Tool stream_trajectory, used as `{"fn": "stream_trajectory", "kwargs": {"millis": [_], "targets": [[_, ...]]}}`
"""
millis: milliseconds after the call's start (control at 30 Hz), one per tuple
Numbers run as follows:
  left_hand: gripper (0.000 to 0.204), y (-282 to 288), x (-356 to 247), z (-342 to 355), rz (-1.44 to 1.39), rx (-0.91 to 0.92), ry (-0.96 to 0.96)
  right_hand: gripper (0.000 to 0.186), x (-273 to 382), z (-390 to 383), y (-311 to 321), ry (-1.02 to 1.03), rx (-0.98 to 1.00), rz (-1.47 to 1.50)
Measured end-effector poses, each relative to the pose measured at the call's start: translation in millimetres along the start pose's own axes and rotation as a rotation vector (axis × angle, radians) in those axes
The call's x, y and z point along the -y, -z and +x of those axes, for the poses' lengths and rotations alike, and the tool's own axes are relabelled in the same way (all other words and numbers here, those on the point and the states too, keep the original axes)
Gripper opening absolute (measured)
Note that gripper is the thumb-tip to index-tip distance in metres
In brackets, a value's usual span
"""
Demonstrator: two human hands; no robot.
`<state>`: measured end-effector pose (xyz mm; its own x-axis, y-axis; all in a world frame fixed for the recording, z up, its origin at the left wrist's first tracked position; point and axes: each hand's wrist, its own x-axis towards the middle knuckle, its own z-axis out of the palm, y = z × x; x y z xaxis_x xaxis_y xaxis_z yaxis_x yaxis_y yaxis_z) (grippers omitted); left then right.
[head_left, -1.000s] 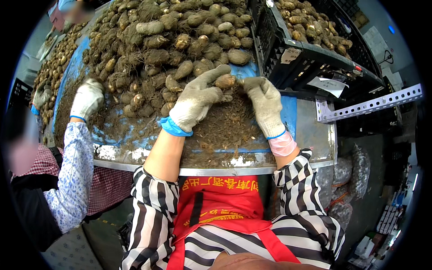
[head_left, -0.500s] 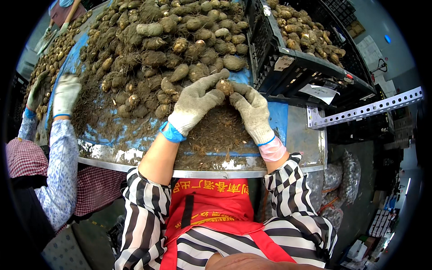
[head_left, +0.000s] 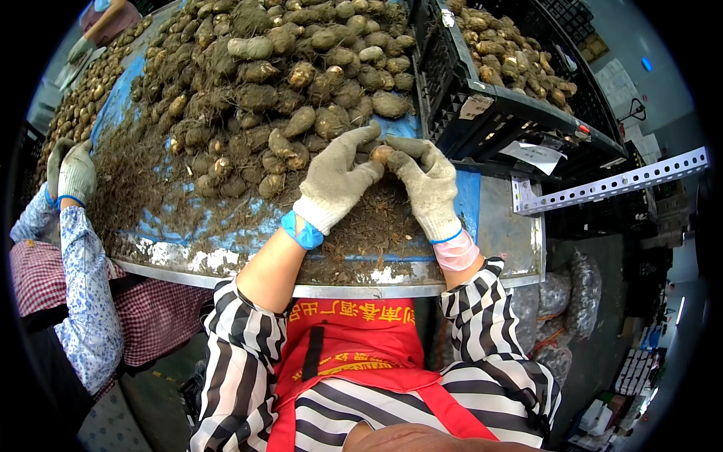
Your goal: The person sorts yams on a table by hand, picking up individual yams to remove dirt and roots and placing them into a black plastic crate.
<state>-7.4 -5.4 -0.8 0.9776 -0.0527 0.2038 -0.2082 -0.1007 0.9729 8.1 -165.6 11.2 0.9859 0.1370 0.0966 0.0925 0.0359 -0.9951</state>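
Note:
A small brown taro [head_left: 382, 155] is held up between my two hands, over the dirt-strewn front of the table. My right hand [head_left: 428, 184], in a soiled white knit glove, pinches it at the fingertips. From the other side, my left hand [head_left: 334, 183], gloved the same way, closes its thumb and fingers about it. Much of the taro is covered by the gloves. Just beyond my hands lies a large heap of hairy, soil-covered taros [head_left: 279, 98].
A black plastic crate [head_left: 482, 113] filled with taros stands at the right. Past it, a perforated white metal bar [head_left: 617, 181] juts out. A co-worker's gloved hands [head_left: 75, 173] are at the left, and another person [head_left: 105, 22] stands far left. The table's metal edge [head_left: 361, 291] runs before me.
The taro has turned and come slightly lower between my fingers, and my left hand has shifted a little right. The co-worker's hands at the left have moved left and come together.

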Motion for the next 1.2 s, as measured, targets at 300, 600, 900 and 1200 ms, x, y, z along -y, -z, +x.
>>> {"fn": "stream_trajectory", "kwargs": {"millis": [300,600,900,1200], "targets": [[0.046,-0.5,6.9,-0.2,-0.404,0.081,0.154,0.009,-6.9,0.0,0.6,0.118,-0.075,-0.107],[0.044,7.5,25.2,6.9,-0.834,0.133,0.228,0.011,-11.0,-1.7,8.9,0.299,0.147,-0.450],[0.050,22.1,39.1,11.4,-0.998,0.300,0.185,0.011,-5.4,3.8,7.6,0.189,-0.082,-0.507],[0.048,9.5,12.1,10.8,-0.705,0.208,0.219,0.033,-3.7,-4.0,-1.6,0.169,0.060,-0.089]]}}
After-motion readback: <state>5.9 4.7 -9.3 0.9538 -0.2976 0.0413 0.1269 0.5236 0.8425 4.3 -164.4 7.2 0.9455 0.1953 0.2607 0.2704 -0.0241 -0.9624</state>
